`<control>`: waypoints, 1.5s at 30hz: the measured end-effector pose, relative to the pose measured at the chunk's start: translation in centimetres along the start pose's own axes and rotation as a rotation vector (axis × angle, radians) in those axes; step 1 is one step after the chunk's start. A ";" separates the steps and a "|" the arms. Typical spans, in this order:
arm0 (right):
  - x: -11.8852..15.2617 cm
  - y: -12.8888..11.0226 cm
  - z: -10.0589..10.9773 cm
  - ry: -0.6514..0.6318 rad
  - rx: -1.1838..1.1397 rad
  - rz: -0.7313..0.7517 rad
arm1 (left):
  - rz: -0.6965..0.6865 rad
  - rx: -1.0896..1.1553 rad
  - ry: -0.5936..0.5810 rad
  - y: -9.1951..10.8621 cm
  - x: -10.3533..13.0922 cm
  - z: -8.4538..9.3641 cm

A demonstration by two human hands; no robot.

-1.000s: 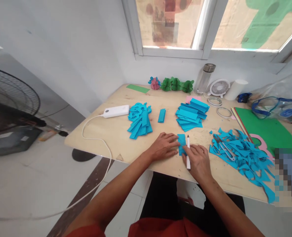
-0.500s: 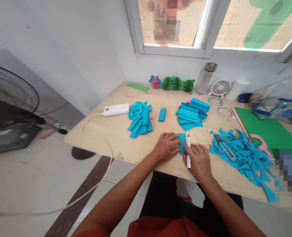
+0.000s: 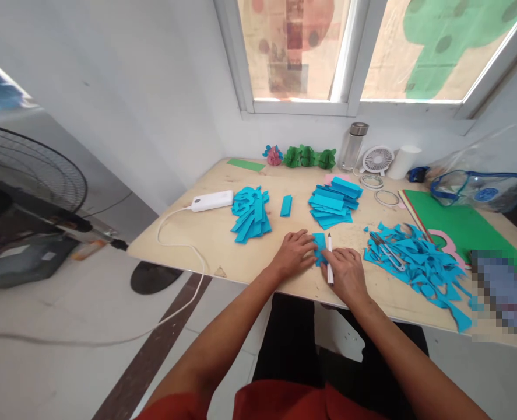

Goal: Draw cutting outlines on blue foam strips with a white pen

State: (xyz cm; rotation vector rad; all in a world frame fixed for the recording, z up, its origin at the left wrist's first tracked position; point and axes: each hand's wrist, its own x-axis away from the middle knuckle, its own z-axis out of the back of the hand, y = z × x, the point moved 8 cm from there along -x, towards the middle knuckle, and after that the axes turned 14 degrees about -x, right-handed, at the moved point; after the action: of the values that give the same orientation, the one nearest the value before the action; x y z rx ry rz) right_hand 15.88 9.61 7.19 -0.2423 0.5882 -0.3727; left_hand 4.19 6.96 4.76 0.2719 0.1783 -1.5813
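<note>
A small blue paper piece [image 3: 319,244] lies on the wooden table near its front edge. My left hand [image 3: 294,255] rests flat with spread fingers, its fingertips on the left side of this paper. My right hand [image 3: 347,272] holds a white pen [image 3: 330,262] with a dark tip pointing away from me, and touches the paper's right side. Beyond my hands are a pile of folded blue papers [image 3: 333,204], a single blue strip [image 3: 286,206] and a pile of blue cutouts and strips [image 3: 252,214].
Blue scraps [image 3: 419,262] with a cutter [image 3: 389,254] on them lie right of my right hand. Green sheets [image 3: 463,224], a bottle [image 3: 353,149], a small fan [image 3: 377,159] and tape rolls [image 3: 387,198] sit farther back. A white power bank [image 3: 212,200] with a cable is at left.
The camera view has shifted slightly, so everything appears moved. Both hands keep their places at the blue paper, the pen still in my right hand.
</note>
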 end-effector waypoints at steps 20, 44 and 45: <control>-0.1 1.5 0.5 0.073 -0.105 -0.156 | 0.025 0.071 0.050 -0.3 0.3 0.5; -2.9 7.8 -2.9 0.310 -0.978 -0.566 | 0.031 0.119 -0.023 -1.0 0.0 -0.4; -3.0 7.7 -2.8 0.308 -0.988 -0.564 | 0.032 0.121 -0.023 -1.0 0.0 -0.4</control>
State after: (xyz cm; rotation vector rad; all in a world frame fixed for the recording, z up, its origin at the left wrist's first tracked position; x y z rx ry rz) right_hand 14.07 17.49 3.85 -1.3356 0.9798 -0.6478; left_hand 3.23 7.12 4.35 0.3492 0.0601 -1.5648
